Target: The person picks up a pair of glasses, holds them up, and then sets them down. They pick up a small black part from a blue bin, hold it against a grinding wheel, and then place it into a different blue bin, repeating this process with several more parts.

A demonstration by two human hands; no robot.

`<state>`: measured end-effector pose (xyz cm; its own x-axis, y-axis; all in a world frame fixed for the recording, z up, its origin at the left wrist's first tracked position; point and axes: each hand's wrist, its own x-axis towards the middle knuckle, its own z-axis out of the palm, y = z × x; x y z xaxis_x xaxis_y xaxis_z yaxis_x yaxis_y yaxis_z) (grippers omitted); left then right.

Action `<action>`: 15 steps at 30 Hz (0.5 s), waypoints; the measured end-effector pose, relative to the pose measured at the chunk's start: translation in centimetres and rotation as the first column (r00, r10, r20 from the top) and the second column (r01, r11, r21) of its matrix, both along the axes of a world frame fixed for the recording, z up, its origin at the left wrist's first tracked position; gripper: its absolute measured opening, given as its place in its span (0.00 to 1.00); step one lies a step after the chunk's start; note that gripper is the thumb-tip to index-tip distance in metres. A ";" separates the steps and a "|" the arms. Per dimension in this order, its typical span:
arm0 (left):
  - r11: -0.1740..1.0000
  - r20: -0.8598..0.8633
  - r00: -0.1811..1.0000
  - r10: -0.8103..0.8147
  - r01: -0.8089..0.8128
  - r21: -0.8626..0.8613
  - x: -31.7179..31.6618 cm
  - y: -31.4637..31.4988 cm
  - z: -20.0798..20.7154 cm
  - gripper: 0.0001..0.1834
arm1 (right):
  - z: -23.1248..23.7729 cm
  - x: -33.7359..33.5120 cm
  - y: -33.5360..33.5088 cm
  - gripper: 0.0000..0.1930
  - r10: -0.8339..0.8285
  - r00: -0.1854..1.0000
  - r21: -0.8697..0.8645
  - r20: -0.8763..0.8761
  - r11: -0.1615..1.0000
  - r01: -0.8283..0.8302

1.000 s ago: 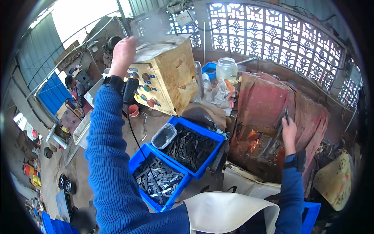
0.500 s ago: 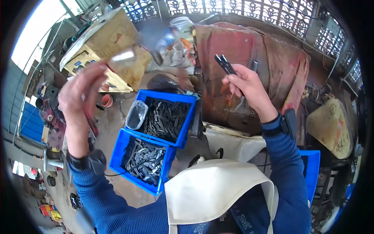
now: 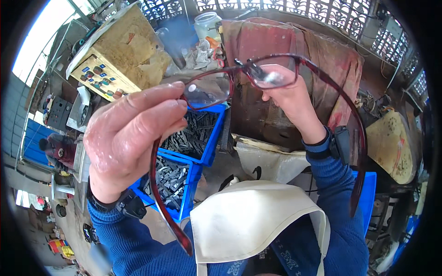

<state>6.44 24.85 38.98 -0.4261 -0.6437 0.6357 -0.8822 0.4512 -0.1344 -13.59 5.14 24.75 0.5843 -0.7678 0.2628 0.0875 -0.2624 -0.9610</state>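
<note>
Left hand [image 3: 131,135] is in the left-centre of the frame, fingers pinching the outer rim of the left lens on a pair of dark red glasses [image 3: 236,71]. Glasses hang in the air across the centre, close to the camera, lenses toward the top of the frame, both temples unfolded and curving down: one ends near lower centre, the other at the right beside the right sleeve [image 3: 329,170]. Right hand [image 3: 290,99] sits behind the right lens, right of centre; fingers closed on a dark tool [image 3: 256,71], seen through the lens, glare hides the finer grip. Below the glasses, left of centre, two blue bins stand end to end: upper bin [image 3: 213,143] has black strips [image 3: 191,140], lower bin [image 3: 189,191] has black and grey strips [image 3: 170,181]. Left hand covers part of both. Upper left: yellowed control box [image 3: 131,48], buttons on its front. Top centre: clear jar [image 3: 207,26] and pale rags [image 3: 201,56], near a red-brown cloth [image 3: 262,41] draped over a bulky unit. Stained board [image 3: 390,147] at right, more blue plastic [image 3: 369,195] just below and left of it. Cream apron [image 3: 253,216] fills bottom centre. Far left, another person [image 3: 60,149], small in the frame; can't make out what they're handling.
</note>
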 end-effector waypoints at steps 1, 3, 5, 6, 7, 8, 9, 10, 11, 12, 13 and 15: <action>1.000 0.012 1.000 -0.009 0.009 -0.002 -0.3 0.1 0.1 0.13 | 0.1 -0.1 0.1 0.15 -0.026 1.000 -0.017 -0.006 1.000 0.026; 1.000 0.011 1.000 -0.017 0.017 0.014 -0.7 0.3 0.3 0.13 | 0.3 -0.4 0.4 0.16 -0.060 0.998 -0.033 -0.010 0.998 0.060; 0.999 0.010 1.000 -0.024 0.024 0.026 -1.0 0.3 0.3 0.14 | 0.5 -0.6 0.6 0.16 -0.058 0.998 -0.055 0.031 0.997 0.060; 1.000 -0.002 1.000 -0.019 0.019 0.015 -1.0 0.4 0.4 0.14 | 0.6 -0.7 0.7 0.16 -0.043 0.996 -0.081 0.074 0.995 0.049; 1.000 -0.013 1.000 -0.012 0.012 0.005 -1.0 0.4 0.4 0.14 | 0.6 -0.7 0.7 0.16 -0.060 0.997 -0.064 0.052 0.996 0.063; 1.000 -0.028 1.000 -0.007 0.006 -0.010 -1.0 0.4 0.4 0.14 | 0.7 -0.7 0.7 0.16 -0.053 0.997 -0.063 0.062 0.996 0.057; 1.000 -0.023 1.000 -0.005 0.005 -0.007 -1.0 0.4 0.4 0.14 | 0.8 -0.7 0.7 0.16 -0.044 0.996 -0.064 0.073 0.997 0.049; 1.000 -0.021 1.000 -0.008 0.008 -0.003 -0.9 0.4 0.4 0.14 | 0.8 -0.7 0.6 0.16 -0.034 0.996 -0.065 0.082 0.997 0.039; 1.000 -0.019 1.000 -0.010 0.010 0.001 -0.9 0.4 0.4 0.14 | 0.9 -0.7 0.5 0.16 -0.032 0.996 -0.067 0.081 0.997 0.038; 1.000 -0.016 1.000 -0.008 0.008 0.001 -0.8 0.4 0.4 0.14 | 0.8 -0.6 0.4 0.16 -0.031 0.996 -0.055 0.085 0.998 0.036; 1.000 -0.019 1.000 -0.010 0.010 0.003 -0.9 0.6 0.4 0.14 | 0.8 -0.7 0.4 0.17 -0.031 0.996 -0.043 0.087 0.998 0.035; 1.000 -0.004 1.000 0.006 -0.006 0.012 -0.9 0.7 0.4 0.14 | 0.7 -0.6 0.2 0.17 -0.032 0.995 -0.031 0.093 0.999 0.035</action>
<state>5.53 25.52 39.42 -0.4196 -0.6537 0.6297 -0.8854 0.4477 -0.1252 -14.16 5.37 25.45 0.5301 -0.7769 0.3397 0.1666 -0.2974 -0.9401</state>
